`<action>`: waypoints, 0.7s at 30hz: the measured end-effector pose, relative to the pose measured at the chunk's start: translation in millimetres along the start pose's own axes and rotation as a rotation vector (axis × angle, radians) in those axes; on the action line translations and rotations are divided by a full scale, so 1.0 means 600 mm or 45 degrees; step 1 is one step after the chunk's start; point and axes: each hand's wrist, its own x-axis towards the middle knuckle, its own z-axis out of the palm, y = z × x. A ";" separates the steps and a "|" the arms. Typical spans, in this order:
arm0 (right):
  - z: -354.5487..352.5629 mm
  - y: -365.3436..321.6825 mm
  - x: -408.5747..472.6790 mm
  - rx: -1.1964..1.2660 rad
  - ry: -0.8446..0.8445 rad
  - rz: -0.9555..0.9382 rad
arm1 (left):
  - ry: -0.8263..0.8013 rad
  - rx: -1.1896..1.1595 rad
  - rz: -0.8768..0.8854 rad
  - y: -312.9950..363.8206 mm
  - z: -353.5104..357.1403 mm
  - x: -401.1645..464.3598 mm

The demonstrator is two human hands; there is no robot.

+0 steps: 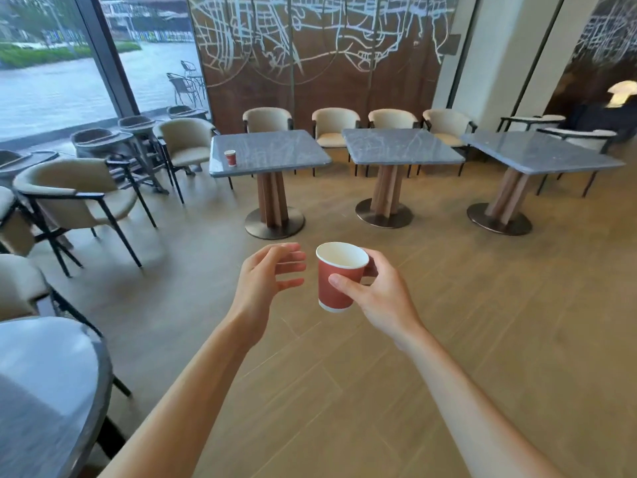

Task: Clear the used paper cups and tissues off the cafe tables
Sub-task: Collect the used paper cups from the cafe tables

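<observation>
My left hand (267, 274) hung open, its fingers (293, 269) loosely spread just left of the red paper cup (336, 286). My right hand (377, 289) pinched that cup mid-wall; it looked light and crushable, so I judged gentle pressure wise. Far beyond the fingers, a second paper cup (230, 158) stood on the left grey tabletop (275, 151), wood-look floor (482, 305) between.

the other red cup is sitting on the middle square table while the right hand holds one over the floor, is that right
Not quite. The head view shows the other red cup on the leftmost square table, near its left edge, not the middle square table, which shows no cup. The rest stands: the right hand holds a red cup over the floor.
</observation>
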 end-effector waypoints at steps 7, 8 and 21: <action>0.067 0.055 0.237 0.000 -0.088 -0.029 | 0.021 -0.033 -0.009 -0.025 0.006 0.235; 0.079 0.062 0.276 -0.008 -0.096 -0.039 | 0.019 -0.033 -0.007 -0.027 0.004 0.274; 0.215 0.095 0.774 -0.014 -0.092 -0.077 | -0.008 0.066 0.017 0.030 -0.016 0.781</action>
